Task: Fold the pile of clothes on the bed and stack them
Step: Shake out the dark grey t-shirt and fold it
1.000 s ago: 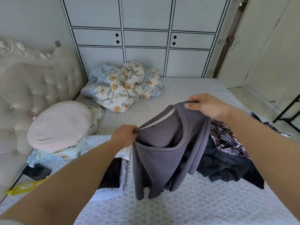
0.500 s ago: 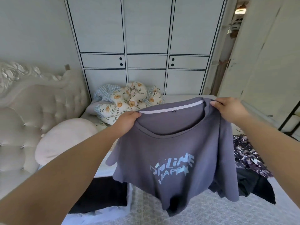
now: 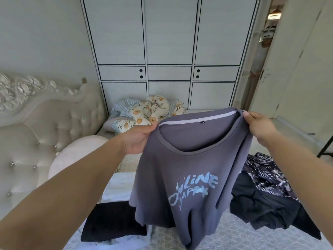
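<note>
The wardrobe (image 3: 169, 51) fills the far wall, white panels with dark outlines; below it runs the bed (image 3: 234, 230), its textured cover showing at the near edge; the tufted cream headboard (image 3: 36, 134) stands along the left side. I hold the grey T-shirt (image 3: 189, 177) up in the air above the bed, front towards me, with pale blue lettering on the chest; it hangs freely from the shoulders, hem near the bed cover. The pile of clothes (image 3: 266, 201) lies on the bed to the right of the shirt, dark garments below and a black-and-white patterned piece on top; the shirt partly hides its left edge. A folded black garment (image 3: 111, 221) lies flat on white fabric at lower left, just beside the hanging shirt. A round pink cushion (image 3: 72, 156) rests against the headboard; a crumpled floral quilt (image 3: 149, 110) sits at the far end of the bed by the wardrobe. My hands are well apart, one at each shoulder of the shirt; my left hand (image 3: 138, 139) grips the left shoulder seam beside the collar, fingers curled round the fabric; my right hand (image 3: 259, 127) pinches the right shoulder at the collar edge, thumb on top.
</note>
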